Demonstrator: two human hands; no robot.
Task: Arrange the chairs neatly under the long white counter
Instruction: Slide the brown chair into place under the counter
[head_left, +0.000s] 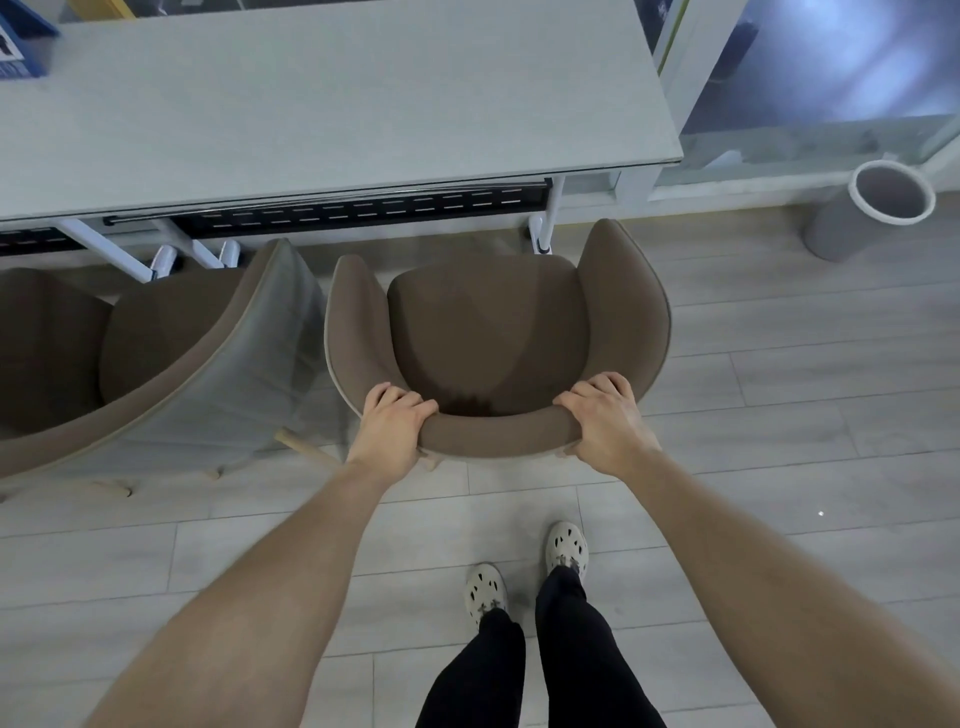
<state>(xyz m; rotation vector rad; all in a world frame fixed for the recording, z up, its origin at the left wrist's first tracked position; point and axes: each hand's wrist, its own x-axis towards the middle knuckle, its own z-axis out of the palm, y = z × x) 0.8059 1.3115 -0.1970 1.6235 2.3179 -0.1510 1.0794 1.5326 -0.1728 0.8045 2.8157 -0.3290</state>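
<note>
White and long, the counter (322, 104) is spanning the top, its edge sitting just ahead of the brown chair (488, 332), which is facing it squarely but standing out on the floor. The left hand (392, 421) and right hand (602, 421) are each wrapping the backrest rim, likely for an even, straight push.

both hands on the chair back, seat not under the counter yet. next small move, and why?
Probably a short straight push forward. Both the left hand and right hand grip the backrest of the brown chair, whose seat sits in front of the edge of the white counter, not under it. It looks roughly lined up between the counter leg and the neighbouring chair, so no turn seems needed.
</note>
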